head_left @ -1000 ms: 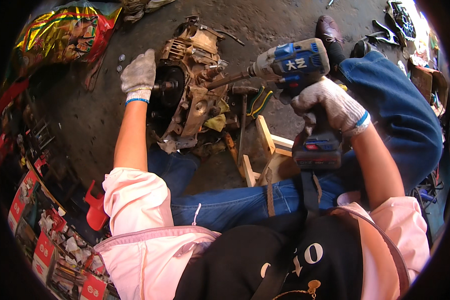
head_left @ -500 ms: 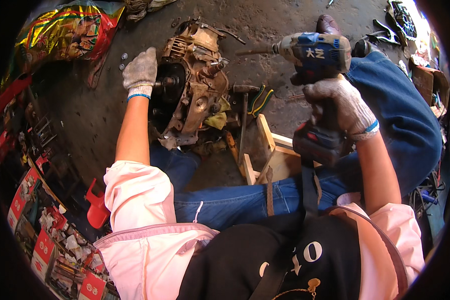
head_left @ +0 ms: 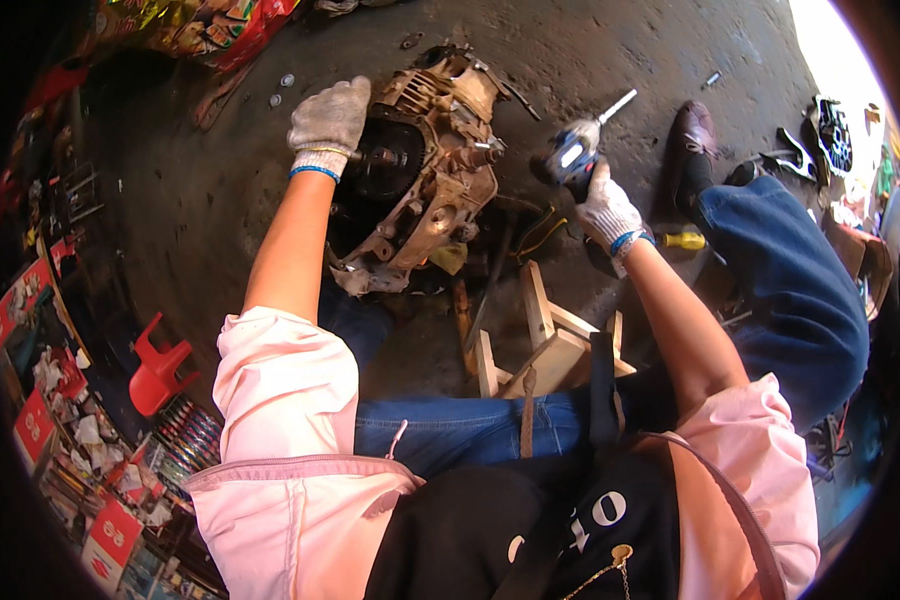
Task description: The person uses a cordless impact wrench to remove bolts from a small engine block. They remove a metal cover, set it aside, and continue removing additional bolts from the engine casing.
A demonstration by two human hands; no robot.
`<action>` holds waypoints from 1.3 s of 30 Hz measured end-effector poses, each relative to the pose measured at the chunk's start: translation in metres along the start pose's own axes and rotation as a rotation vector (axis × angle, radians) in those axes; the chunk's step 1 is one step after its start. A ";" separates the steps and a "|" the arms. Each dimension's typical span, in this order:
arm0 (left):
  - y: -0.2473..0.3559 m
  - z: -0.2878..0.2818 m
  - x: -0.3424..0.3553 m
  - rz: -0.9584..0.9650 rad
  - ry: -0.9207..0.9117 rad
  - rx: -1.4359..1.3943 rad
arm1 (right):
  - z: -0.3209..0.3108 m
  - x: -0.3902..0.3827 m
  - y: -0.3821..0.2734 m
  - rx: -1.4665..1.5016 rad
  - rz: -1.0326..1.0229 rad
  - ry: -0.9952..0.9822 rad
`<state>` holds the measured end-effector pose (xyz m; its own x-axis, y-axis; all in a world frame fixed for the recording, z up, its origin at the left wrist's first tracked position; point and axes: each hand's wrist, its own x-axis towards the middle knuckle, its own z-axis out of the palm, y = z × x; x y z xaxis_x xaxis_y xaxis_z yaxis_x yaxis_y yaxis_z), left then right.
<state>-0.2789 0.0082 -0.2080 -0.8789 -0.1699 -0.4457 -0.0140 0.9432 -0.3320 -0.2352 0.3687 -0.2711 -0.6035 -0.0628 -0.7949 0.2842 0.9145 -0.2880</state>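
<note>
Workshop floor (head_left: pixel 590 50): your right hand (head_left: pixel 608 208) grips the power driver (head_left: pixel 570 150); your curled left hand (head_left: pixel 328 118) has an unclear hold, and the engine (head_left: pixel 460 190) might tip if poorly braced.

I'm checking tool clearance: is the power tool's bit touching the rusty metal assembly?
Apart. The head view shows bare floor between the bit and the rusty metal assembly, with the bit pointing away.

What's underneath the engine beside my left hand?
Dark floor shows around the engine, and a blue jeans leg shows just below its near edge. Directly underneath can't be seen; the engine's own body covers it.
</note>
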 end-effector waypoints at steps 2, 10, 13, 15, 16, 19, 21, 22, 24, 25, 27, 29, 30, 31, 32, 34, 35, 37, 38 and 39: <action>-0.001 0.003 0.000 0.011 -0.003 -0.001 | -0.022 -0.001 -0.018 -0.200 -0.182 -0.124; -0.005 0.017 0.001 0.036 0.108 -0.009 | -0.041 -0.006 -0.124 -0.454 -0.653 -0.123; -0.005 0.017 0.002 0.017 0.069 -0.002 | -0.041 -0.004 -0.123 -0.299 -0.620 -0.242; -0.004 0.014 0.002 0.024 0.087 -0.006 | -0.042 -0.001 -0.120 -0.186 -0.553 -0.320; -0.004 0.013 0.001 0.024 0.070 -0.005 | -0.044 0.001 -0.120 -0.148 -0.517 -0.379; -0.003 0.006 0.000 0.040 0.030 0.009 | -0.059 0.011 -0.121 -0.065 -0.429 -0.495; -0.002 0.003 -0.001 0.040 0.011 -0.012 | -0.078 0.017 -0.111 -0.100 -0.528 -0.368; -0.002 0.002 -0.001 0.035 0.015 -0.027 | -0.094 0.021 -0.102 -0.072 -0.496 -0.328; -0.002 0.001 -0.001 0.021 -0.005 -0.034 | -0.123 0.028 -0.079 -0.008 -0.381 -0.371; -0.002 0.003 -0.001 0.020 -0.005 -0.036 | -0.134 0.031 -0.066 0.031 -0.337 -0.370; -0.003 0.007 0.001 0.019 -0.006 -0.023 | -0.146 0.038 -0.044 0.082 -0.259 -0.286; -0.005 0.013 0.002 0.034 0.093 0.024 | -0.145 0.041 -0.023 0.200 -0.237 -0.260; -0.005 0.016 0.004 0.041 0.142 0.018 | -0.143 0.043 -0.015 0.233 -0.199 -0.236; -0.006 0.019 0.005 0.037 0.137 0.018 | -0.136 0.048 -0.012 0.165 -0.235 -0.150; -0.007 0.022 0.004 0.030 0.124 0.022 | -0.129 0.053 -0.010 0.053 -0.206 -0.050; -0.009 0.026 0.005 0.038 0.113 0.029 | -0.119 0.066 -0.006 -0.140 -0.196 -0.004; -0.009 0.026 0.006 0.035 0.107 0.034 | -0.112 0.070 -0.003 0.083 -0.160 -0.053; -0.009 0.024 0.005 0.038 0.113 0.030 | -0.098 0.075 -0.001 0.511 -0.112 -0.103; -0.008 0.021 0.003 0.031 0.104 0.027 | -0.092 0.075 -0.003 0.305 -0.214 -0.051; -0.007 0.018 0.003 0.023 0.104 0.018 | -0.089 0.074 -0.006 0.070 -0.257 0.011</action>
<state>-0.2724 -0.0038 -0.2220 -0.9236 -0.1165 -0.3652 0.0149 0.9411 -0.3379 -0.3479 0.3939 -0.2806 -0.6704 -0.2852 -0.6850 0.1706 0.8392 -0.5164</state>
